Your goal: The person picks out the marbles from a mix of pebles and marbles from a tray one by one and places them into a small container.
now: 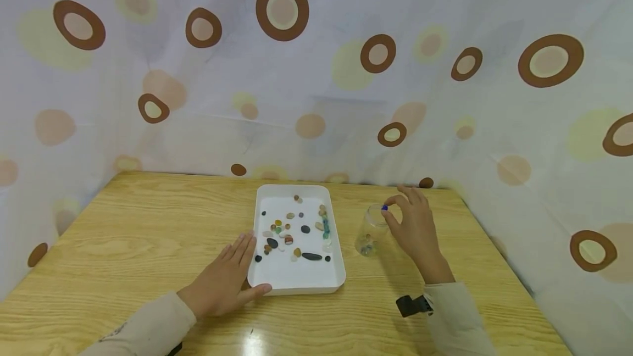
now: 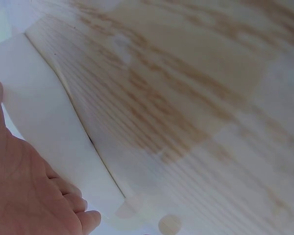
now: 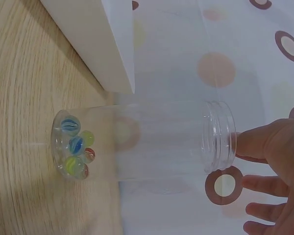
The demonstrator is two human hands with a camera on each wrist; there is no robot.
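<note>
My right hand (image 1: 414,229) pinches a small deep-blue piece (image 1: 384,207) between thumb and index finger, right at the mouth of a clear jar (image 1: 365,235). The other fingers fan out, and in the right wrist view the jar's threaded rim hides the fingertips. Several glass marbles (image 3: 74,145), striped blue, yellow and red, lie at the bottom of the upright jar. Left of it is a white tray (image 1: 277,282) of scattered pebbles and beads. My left hand (image 1: 225,279) touches the tray's left wall with straight fingers, its thumb at the front left corner.
Within the tray are dark stones (image 1: 311,256), brown and white pebbles, and a column of teal pieces (image 1: 326,226) along the right wall. The wooden table (image 1: 148,235) ends at the back against a patterned curtain (image 1: 222,81).
</note>
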